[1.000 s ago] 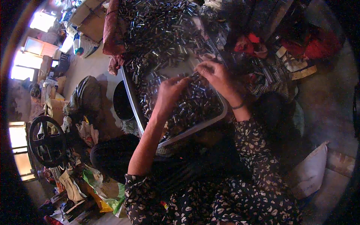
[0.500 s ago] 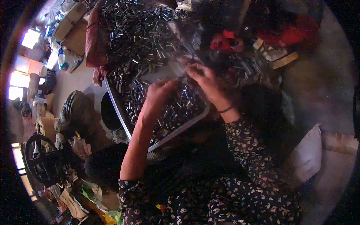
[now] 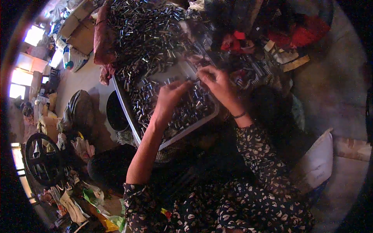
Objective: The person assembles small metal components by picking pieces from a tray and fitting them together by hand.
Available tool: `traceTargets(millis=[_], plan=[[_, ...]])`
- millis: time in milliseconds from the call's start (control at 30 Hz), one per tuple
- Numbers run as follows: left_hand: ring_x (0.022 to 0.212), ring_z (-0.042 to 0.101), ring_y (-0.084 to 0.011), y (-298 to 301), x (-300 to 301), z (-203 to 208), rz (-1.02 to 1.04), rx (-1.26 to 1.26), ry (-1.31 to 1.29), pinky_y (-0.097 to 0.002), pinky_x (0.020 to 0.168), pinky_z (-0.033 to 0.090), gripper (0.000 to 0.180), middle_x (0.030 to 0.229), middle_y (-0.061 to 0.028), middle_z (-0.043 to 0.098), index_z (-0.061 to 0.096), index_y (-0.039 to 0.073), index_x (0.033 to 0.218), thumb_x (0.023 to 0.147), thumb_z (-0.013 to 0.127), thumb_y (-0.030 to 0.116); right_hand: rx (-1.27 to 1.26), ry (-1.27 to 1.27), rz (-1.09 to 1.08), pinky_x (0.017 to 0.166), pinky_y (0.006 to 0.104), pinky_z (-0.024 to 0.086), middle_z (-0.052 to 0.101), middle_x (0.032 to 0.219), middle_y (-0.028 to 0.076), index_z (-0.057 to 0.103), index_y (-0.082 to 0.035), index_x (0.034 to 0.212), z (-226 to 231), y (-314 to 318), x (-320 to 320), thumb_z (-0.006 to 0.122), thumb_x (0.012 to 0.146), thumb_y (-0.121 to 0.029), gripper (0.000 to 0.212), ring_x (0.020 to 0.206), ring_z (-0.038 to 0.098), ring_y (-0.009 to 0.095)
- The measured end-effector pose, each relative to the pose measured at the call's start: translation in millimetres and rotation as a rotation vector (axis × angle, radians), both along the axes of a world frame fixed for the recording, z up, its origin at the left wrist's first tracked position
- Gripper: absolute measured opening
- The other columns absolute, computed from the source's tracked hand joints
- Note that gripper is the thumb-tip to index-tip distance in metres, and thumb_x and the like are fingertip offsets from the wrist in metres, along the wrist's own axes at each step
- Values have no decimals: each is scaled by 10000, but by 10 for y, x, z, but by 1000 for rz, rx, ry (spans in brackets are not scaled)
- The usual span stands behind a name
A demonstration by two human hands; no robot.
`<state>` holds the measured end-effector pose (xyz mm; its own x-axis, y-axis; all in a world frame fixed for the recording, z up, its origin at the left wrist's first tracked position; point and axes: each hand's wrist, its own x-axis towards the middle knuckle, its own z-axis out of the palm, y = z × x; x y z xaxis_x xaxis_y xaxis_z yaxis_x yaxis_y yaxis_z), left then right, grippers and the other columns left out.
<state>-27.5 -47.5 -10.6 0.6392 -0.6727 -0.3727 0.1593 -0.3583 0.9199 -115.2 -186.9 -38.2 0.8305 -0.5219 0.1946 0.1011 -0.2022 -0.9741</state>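
In the head view, your left hand and right hand nearly meet by the right edge of the tray, fingers curled nearly closed, their hold too blurred to tell. Metallic cylinders lie toward its left and near edges

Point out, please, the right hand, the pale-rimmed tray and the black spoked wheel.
Right hand (image 3: 217,80): head view, back of the hand.
Pale-rimmed tray (image 3: 182,134): head view, near rim.
Black spoked wheel (image 3: 42,159): head view, around its hub.
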Motion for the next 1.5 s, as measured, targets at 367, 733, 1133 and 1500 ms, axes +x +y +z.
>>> traceTargets(millis=[367,733,1133,1500], plan=[[650,539,-123,78,16,-107,11,-203,525,-230,601,441,269,779,-23,584,553,32,943,803,507,256,-293,118,-320,490,233,394,563,673,33,543,-47,861,39,-319,1,506,814,-192,157,583,520,104],[693,526,-119,-170,-42,-131,-41,-325,435,-252,623,431,265,783,-26,564,544,24,936,794,504,244,-249,69,-68,599,264,425,594,758,48,566,-30,846,108,-323,18,516,802,-162,147,683,548,130],[530,456,-46,-181,-132,-36,49,-290,30,-197,447,363,238,625,3,546,598,-18,858,742,596,190,-60,54,18,753,240,380,574,821,41,563,1,859,-93,-166,19,523,803,-187,201,799,495,105],[558,486,-74,76,20,-36,39,-200,-89,-214,490,391,242,646,-22,571,601,-5,827,745,586,221,-683,-151,-480,821,301,370,532,997,60,543,-33,963,558,-508,-436,477,830,-136,181,899,488,186]])
